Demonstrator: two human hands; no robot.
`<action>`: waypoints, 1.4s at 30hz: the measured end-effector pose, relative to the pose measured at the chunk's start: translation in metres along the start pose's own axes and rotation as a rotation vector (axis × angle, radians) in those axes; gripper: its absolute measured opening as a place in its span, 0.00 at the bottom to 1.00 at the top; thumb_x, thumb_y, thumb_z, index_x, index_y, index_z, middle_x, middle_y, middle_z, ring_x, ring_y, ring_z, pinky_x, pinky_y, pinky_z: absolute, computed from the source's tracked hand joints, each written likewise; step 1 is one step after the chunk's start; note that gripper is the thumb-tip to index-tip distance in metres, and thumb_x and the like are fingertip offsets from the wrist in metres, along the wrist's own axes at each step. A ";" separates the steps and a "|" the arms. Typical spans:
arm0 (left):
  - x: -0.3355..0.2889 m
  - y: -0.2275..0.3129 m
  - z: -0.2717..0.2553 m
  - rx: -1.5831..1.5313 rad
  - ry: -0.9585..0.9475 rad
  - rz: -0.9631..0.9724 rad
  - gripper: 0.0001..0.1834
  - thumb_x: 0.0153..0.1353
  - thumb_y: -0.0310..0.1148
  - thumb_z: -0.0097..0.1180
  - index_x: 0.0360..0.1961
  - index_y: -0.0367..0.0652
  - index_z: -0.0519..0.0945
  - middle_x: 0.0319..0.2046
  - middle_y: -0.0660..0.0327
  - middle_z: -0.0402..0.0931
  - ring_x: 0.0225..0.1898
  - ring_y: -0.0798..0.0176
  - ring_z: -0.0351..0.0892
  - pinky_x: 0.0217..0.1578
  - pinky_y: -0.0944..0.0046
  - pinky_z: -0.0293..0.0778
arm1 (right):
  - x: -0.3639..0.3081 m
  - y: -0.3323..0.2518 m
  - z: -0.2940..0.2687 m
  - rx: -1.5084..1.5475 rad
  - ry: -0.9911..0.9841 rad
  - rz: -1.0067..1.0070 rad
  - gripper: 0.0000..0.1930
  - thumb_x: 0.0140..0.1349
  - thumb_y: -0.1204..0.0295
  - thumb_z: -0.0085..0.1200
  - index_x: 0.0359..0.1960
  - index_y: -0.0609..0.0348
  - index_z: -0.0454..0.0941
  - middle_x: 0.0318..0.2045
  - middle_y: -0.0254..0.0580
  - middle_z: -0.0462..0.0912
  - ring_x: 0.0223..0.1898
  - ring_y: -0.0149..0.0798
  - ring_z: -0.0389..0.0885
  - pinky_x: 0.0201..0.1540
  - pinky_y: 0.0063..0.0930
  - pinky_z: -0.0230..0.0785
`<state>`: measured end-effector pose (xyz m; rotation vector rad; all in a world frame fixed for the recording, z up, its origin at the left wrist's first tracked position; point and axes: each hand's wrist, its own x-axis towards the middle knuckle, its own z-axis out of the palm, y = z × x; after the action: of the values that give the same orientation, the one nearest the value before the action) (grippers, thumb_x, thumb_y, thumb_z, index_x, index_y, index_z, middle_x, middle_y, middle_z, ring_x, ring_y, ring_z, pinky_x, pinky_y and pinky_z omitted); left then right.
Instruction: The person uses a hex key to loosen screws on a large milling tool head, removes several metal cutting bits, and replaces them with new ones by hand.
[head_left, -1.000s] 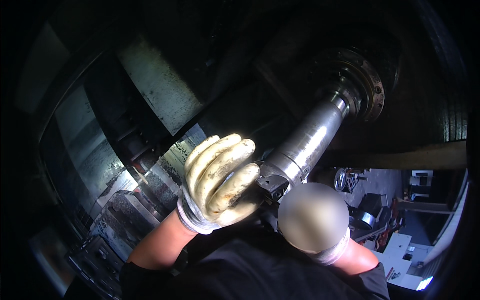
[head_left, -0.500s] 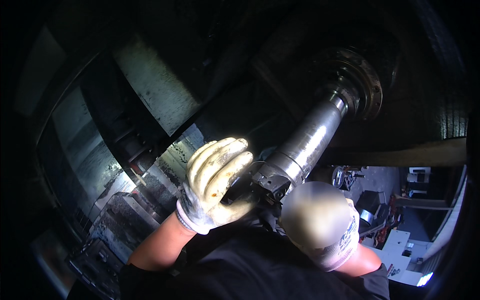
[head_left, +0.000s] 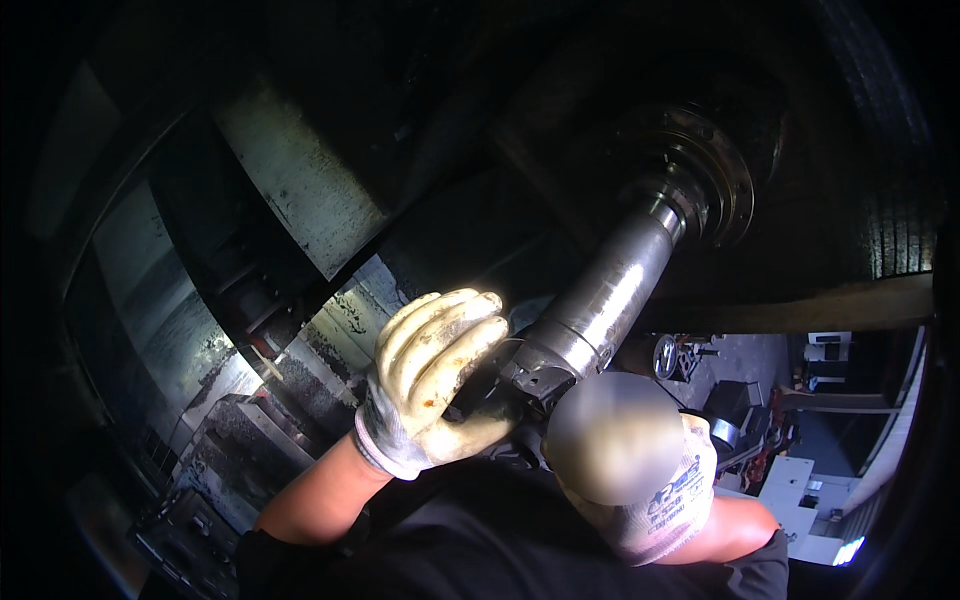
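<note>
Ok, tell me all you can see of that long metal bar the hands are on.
The bar is a thick, round, grey metal shaft, dull and smudged, running diagonally from a ringed flange at upper right down to a darker, stepped head at its near end. The gloved left hand wraps that end from the left; the gloved right hand is at it from below, its grip partly blurred. It hangs tilted inside a dark machine housing.

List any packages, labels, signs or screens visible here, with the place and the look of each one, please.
Printed mark: on the cuff of the grey glove of the right hand, lower centre; small blue lettering.
Bright panel: far lower right, in the workshop background; small, pale blue-white, perhaps a screen, too small to tell.
No packages or signs show near the left hand or the metal shaft.
</note>
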<state>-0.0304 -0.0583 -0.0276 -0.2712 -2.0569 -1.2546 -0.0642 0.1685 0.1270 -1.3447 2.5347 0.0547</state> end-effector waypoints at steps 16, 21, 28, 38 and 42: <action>0.001 -0.008 0.005 0.042 0.060 0.075 0.35 0.55 0.49 0.72 0.61 0.42 0.82 0.56 0.50 0.85 0.55 0.43 0.85 0.60 0.42 0.77 | 0.030 -0.012 -0.006 -0.335 0.301 -0.206 0.26 0.58 0.46 0.72 0.20 0.51 0.73 0.15 0.32 0.70 0.16 0.37 0.71 0.28 0.38 0.57; 0.000 -0.013 0.008 0.054 0.051 0.104 0.37 0.56 0.52 0.72 0.63 0.43 0.81 0.60 0.51 0.83 0.59 0.43 0.83 0.62 0.42 0.75 | 0.030 -0.013 0.003 -0.208 0.335 -0.056 0.27 0.59 0.48 0.71 0.16 0.48 0.69 0.15 0.32 0.70 0.15 0.37 0.70 0.24 0.39 0.56; -0.003 -0.014 0.006 0.132 0.053 0.112 0.38 0.54 0.53 0.74 0.62 0.44 0.81 0.60 0.51 0.83 0.60 0.43 0.83 0.63 0.42 0.75 | 0.025 -0.009 0.020 -0.126 0.333 -0.027 0.19 0.51 0.57 0.69 0.14 0.46 0.71 0.15 0.30 0.71 0.14 0.37 0.70 0.23 0.38 0.58; 0.000 -0.008 -0.004 0.213 0.034 0.126 0.41 0.43 0.41 0.76 0.61 0.38 0.81 0.62 0.46 0.80 0.58 0.40 0.83 0.61 0.41 0.78 | 0.025 0.002 0.064 0.034 0.616 -0.069 0.12 0.39 0.60 0.69 0.19 0.47 0.77 0.23 0.32 0.74 0.20 0.38 0.73 0.30 0.37 0.62; -0.003 -0.002 -0.006 0.336 0.025 0.077 0.37 0.45 0.37 0.74 0.58 0.32 0.82 0.59 0.44 0.81 0.57 0.38 0.84 0.60 0.42 0.80 | 0.032 0.004 0.083 0.057 0.643 -0.076 0.13 0.46 0.60 0.70 0.18 0.46 0.77 0.22 0.31 0.74 0.20 0.36 0.73 0.31 0.36 0.62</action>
<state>-0.0266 -0.0637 -0.0287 -0.1748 -2.1727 -0.8439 -0.0659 0.1581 0.0387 -1.6353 2.9442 -0.5450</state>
